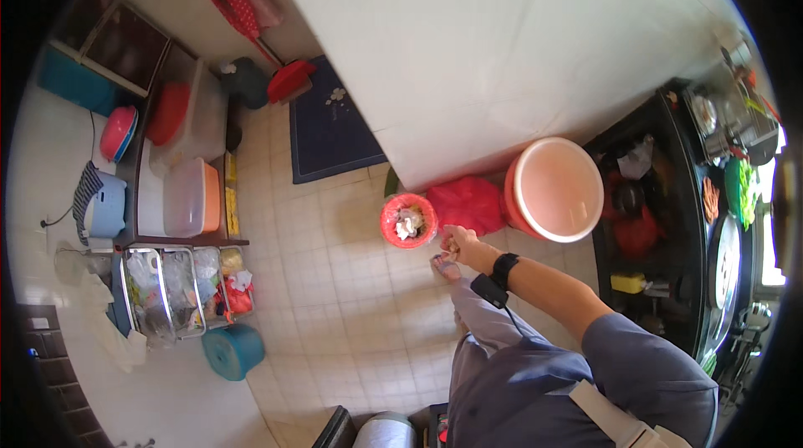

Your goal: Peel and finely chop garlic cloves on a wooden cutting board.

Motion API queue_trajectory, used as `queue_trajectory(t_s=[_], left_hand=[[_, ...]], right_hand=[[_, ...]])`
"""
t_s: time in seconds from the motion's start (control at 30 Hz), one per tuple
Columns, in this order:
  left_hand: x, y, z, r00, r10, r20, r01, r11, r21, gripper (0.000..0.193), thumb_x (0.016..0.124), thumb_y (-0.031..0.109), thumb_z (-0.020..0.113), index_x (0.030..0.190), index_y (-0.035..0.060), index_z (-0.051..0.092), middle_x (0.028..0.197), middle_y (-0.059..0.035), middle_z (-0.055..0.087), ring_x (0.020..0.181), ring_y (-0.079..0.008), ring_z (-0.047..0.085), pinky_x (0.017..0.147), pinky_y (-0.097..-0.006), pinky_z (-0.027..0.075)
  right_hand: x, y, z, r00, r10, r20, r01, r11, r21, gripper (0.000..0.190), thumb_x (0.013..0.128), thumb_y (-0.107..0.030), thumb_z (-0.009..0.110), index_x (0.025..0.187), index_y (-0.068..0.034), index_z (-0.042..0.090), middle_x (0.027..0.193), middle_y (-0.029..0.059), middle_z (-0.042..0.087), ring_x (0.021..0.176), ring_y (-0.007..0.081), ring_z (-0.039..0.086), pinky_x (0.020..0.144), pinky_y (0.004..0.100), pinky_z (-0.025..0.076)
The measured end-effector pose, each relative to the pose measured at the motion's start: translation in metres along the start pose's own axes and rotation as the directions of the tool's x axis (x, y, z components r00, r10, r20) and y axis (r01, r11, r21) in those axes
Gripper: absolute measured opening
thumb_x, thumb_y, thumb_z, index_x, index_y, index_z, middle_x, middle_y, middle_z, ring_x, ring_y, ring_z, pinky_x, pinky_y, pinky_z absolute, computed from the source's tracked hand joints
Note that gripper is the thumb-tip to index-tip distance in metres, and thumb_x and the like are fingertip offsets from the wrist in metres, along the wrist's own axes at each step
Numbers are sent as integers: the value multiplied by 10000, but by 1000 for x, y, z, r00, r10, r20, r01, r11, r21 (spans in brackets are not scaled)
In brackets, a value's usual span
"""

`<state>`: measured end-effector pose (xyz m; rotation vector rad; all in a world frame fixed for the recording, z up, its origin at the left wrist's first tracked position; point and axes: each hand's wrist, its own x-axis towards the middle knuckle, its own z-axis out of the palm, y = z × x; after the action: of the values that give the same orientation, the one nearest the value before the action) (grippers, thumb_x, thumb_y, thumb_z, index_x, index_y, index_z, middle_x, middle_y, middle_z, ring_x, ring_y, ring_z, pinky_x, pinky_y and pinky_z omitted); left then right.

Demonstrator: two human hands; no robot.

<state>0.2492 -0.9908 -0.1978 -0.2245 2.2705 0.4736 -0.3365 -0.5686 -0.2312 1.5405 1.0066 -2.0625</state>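
Observation:
My right hand [461, 246], with a dark band on its wrist, reaches out low over the floor just beside a red waste bin [384, 231]. Its fingers are curled around a small light-brown item [451, 247], too small to name. A clear plastic liner covers the bin's rim, and crumpled white paper [409, 224] lies inside. Behind the hand, a red plastic bag [465, 203] rests against the wall. To the right of the bag stands a large pinkish-red tub [555, 191] with a pale rim. My left hand is out of view.
A black shelf unit [680, 209] with a worktop stands on the right. A metal rack [182, 291] of plastic bags and a teal bucket [233, 352] are on the left. Farther off are a dark blue mat [332, 122] and a red dustpan [290, 81].

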Motion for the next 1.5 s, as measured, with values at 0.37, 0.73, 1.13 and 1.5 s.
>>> queue_trajectory(t_s=[0.37,0.73,1.13,1.5], left_hand=[[78,63,-111,909,-323,-264,249,928,-277,229,746,241,723,948,137,703,928,-73,689,839,-303,632,747,-436,516],[177,11,-217,802,79,-592,-117,993,-26,192,688,240,743,840,127,711,834,-93,684,741,-316,622,686,-457,507],[391,176,-412,808,291,-513,-557,662,-501,162,774,144,583,647,46,606,724,-82,593,638,-211,552,487,-347,452],[270,580,-347,763,647,-16,-624,728,-284,236,903,206,660,989,-13,666,868,-91,672,791,-206,630,727,-391,528]], right_hand=[[169,19,50,749,-377,545,457,-302,-837,59,804,-154,670,840,-112,649,758,61,633,765,279,679,650,455,553],[81,5,85,834,-511,-207,31,419,-907,403,795,-445,732,712,-52,695,695,101,675,689,171,706,629,361,572],[-122,-64,-21,517,-856,7,696,416,-585,171,797,-160,544,807,-41,667,706,148,645,673,271,632,666,417,504],[-263,7,-390,509,-646,-569,443,764,-470,361,826,-268,586,1114,-93,716,1086,142,712,1064,290,656,955,401,503]])
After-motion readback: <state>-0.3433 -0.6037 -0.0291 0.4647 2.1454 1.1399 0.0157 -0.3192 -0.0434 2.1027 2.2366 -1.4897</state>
